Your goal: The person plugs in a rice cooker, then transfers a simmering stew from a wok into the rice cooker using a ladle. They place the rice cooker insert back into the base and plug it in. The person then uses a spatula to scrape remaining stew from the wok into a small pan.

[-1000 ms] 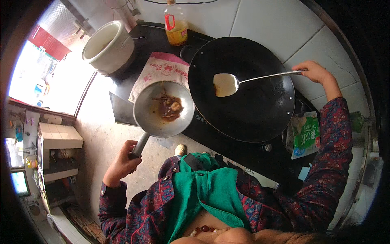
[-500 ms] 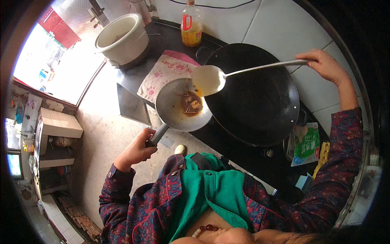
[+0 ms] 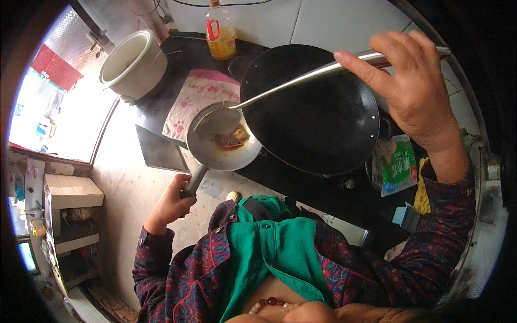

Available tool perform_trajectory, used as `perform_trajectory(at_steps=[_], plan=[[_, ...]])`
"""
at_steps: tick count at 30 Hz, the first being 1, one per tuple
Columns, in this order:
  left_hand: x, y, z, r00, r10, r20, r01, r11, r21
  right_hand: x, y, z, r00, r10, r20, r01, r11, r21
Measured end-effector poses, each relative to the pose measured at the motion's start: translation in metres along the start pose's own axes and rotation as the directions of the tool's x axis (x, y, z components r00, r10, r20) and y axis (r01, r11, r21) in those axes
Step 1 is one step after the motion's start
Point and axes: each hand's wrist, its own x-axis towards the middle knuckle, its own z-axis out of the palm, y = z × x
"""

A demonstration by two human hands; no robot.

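My left hand point(image 3: 169, 204) is closed around the dark handle of a small metal pan point(image 3: 237, 162), held over the counter's edge beside the wok. Brown liquid with a few lumps point(image 3: 237, 134) lies in the pan. My right hand point(image 3: 406, 81) is raised at the right with a long-handled metal spatula point(image 3: 285, 88) in its grip, the index finger stretched along the handle. The spatula's head is down inside the far part of the pan, its outline hard to make out there. Between my hands a large black wok point(image 3: 309, 113) sits on the stove, its inside dark.
A pink-and-white towel point(image 3: 196, 97) lies behind the pan. An oil bottle point(image 3: 221, 44) and a white pot point(image 3: 134, 64) stand farther back. A green-and-clear package point(image 3: 397, 164), a blue box point(image 3: 405, 216) and a yellow object point(image 3: 423, 191) are right of the wok.
The spatula's head has moved left and down into the small pan. My right hand has risen and come closer to the camera, making the handle steeper. The whole view has shifted slightly.
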Motion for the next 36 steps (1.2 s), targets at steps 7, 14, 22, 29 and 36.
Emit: perform_trajectory(at_steps=[7,14,22,29,36], plan=[[0.000,0.003,-0.002,1.000,-0.008,0.010,0.008,1.000,-0.006,-0.045,0.023,0.010,0.961,0.172,0.216,-0.171,0.985,-0.026],[0.000,0.001,-0.002,0.999,0.011,0.032,-0.010,1.000,-0.026,-0.111,0.109,0.037,0.637,0.503,0.583,-0.581,0.811,-0.065],[-0.003,0.001,-0.001,1.000,-0.012,0.009,0.012,0.999,-0.030,-0.138,0.145,0.114,0.230,0.398,0.888,-0.655,0.738,-0.161],[-0.009,-0.004,-0.001,1.000,-0.021,0.000,0.021,0.999,-0.044,-0.134,0.108,0.175,0.213,0.196,0.957,-0.859,0.504,0.088],[-0.014,-0.009,-0.001,0.999,-0.020,-0.029,0.017,0.996,-0.087,-0.133,0.086,0.199,0.485,0.037,0.874,-0.861,0.198,0.469]])
